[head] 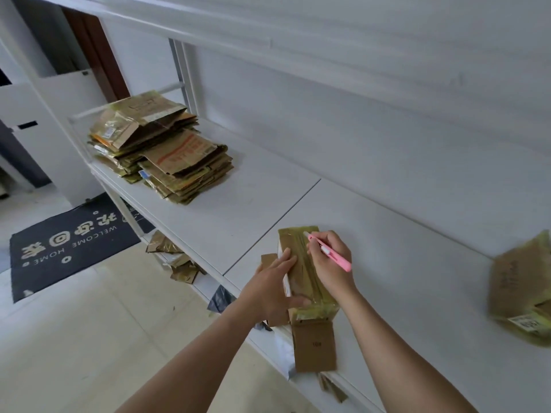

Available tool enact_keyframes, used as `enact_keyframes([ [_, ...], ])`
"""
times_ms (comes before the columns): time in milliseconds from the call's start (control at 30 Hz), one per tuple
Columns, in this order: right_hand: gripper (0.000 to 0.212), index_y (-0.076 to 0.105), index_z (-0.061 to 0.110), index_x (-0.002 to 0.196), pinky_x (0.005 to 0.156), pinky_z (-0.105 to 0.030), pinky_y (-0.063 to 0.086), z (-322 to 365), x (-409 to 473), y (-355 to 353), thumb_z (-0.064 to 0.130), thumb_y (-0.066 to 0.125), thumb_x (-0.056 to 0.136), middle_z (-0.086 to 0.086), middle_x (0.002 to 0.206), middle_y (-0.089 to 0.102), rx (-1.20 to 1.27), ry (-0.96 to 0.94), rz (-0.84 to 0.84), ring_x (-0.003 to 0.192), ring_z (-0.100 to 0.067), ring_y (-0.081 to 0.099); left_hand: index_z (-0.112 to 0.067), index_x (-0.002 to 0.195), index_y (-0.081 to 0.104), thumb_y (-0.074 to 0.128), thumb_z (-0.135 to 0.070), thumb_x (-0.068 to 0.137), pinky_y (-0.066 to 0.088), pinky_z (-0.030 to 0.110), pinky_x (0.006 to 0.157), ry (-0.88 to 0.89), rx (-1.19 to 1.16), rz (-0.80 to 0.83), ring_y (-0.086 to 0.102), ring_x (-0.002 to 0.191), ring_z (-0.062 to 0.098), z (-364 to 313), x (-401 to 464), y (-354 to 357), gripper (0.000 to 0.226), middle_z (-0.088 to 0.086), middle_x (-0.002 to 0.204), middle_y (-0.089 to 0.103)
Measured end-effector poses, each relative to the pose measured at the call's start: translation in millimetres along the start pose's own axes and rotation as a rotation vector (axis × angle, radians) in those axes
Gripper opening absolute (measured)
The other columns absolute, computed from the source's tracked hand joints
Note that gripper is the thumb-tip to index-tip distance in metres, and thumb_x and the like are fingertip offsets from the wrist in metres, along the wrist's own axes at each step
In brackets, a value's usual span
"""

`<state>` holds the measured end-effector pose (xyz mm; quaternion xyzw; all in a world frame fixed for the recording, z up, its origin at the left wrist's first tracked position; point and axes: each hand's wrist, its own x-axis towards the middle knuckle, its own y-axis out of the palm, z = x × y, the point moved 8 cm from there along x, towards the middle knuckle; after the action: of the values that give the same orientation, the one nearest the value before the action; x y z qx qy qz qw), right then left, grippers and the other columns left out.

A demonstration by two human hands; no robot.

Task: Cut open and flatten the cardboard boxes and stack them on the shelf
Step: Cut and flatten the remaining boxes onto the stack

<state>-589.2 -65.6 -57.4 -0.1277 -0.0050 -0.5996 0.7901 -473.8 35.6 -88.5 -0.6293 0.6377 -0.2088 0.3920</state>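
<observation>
A small taped cardboard box (301, 263) lies on the white shelf (238, 210) near its front edge, one brown flap hanging open toward me. My left hand (274, 284) holds the box from its left side, fingers flat on top and thumb at the near end. My right hand (329, 260) grips a pink utility knife (331, 251) like a pen, its tip on the tape at the box's far end. A tall stack of flattened boxes (161, 147) sits at the shelf's far left.
Another taped box (521, 293) sits on the shelf at the right edge of view. Cardboard pieces (176, 257) lie on the lower shelf. A dark welcome mat (71, 242) covers the tiled floor at left. A white wall backs the shelf.
</observation>
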Motion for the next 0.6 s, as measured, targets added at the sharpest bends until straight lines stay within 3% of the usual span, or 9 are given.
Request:
enact_keyframes([
  [133,0.004,0.064,0.007,0.093,0.070,-0.013,0.049,0,13,8,0.009,0.062,0.095,-0.001,0.089,0.071,-0.026,0.013,-0.034,0.082,-0.006,0.067,-0.030,0.156,0.016,0.077,-0.058,0.073,0.006,0.040,0.123,-0.023,-0.023,0.055,0.013,0.149,0.010,3,-1,-8,0.107,-0.022,0.162,0.000],
  [267,0.006,0.064,0.005,0.095,0.072,-0.011,0.050,3,16,15,0.009,0.060,0.096,0.004,0.094,0.070,-0.112,-0.047,-0.004,0.088,-0.001,0.066,-0.029,0.157,0.015,0.078,-0.055,0.074,0.020,0.041,0.120,-0.016,-0.029,0.097,0.016,0.149,0.012,4,-1,-7,0.106,-0.022,0.162,-0.001],
  [500,0.008,0.060,0.000,0.094,0.076,-0.027,0.053,7,21,27,0.006,0.057,0.097,-0.011,0.096,0.067,-0.272,-0.087,0.112,0.089,-0.020,0.065,-0.038,0.155,0.014,0.074,-0.061,0.073,0.025,0.048,0.117,-0.069,0.043,0.111,0.021,0.147,0.009,10,2,-6,0.104,-0.031,0.158,-0.003],
  [600,0.007,0.059,0.004,0.093,0.069,-0.019,0.051,8,22,26,0.009,0.056,0.097,-0.011,0.097,0.067,-0.291,-0.052,0.160,0.088,-0.019,0.065,-0.040,0.155,0.014,0.072,-0.064,0.072,0.020,0.049,0.119,-0.085,0.108,0.104,0.025,0.146,0.009,11,3,-6,0.104,-0.031,0.158,-0.004],
])
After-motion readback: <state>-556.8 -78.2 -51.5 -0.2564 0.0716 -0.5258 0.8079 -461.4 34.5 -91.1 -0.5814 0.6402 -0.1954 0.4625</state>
